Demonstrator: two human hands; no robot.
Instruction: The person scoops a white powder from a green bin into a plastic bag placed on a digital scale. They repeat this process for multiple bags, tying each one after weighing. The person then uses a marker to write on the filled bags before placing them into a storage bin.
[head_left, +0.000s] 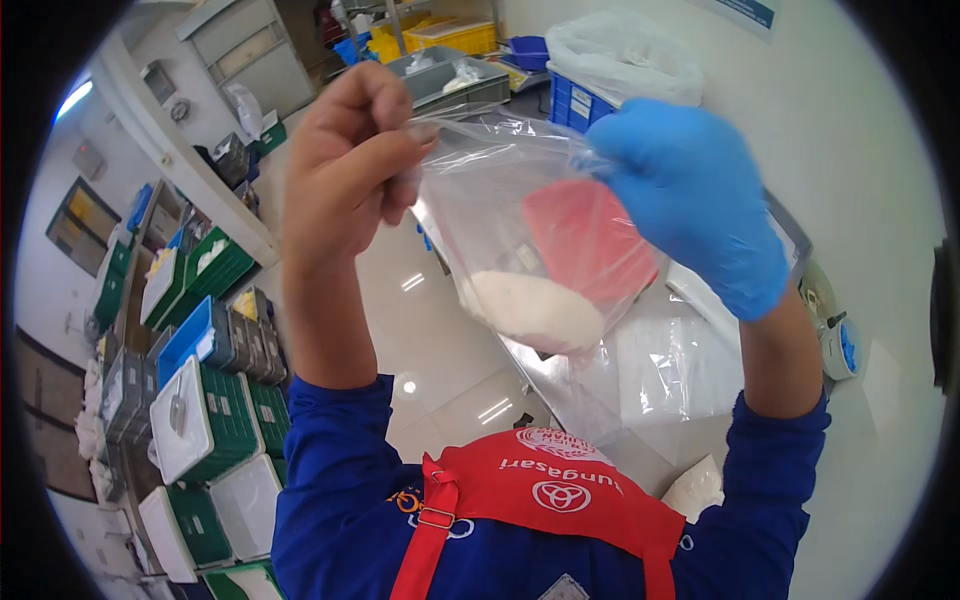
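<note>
Both of my hands hold up a clear plastic bag by its upper edge. My bare left hand pinches the bag's left corner between thumb and fingers. On the right, my right hand, in a blue disposable glove, is closed on the other corner. Off-white powder or similar fine material lies in the bottom of the bag. A red, flat-looking item shows through the plastic; whether it is inside or behind the bag, I cannot tell.
Below the bag is a metal table with clear plastic bags. Behind stand a blue crate with a plastic liner and grey crates. Green crates line the left side. A white container is at the right.
</note>
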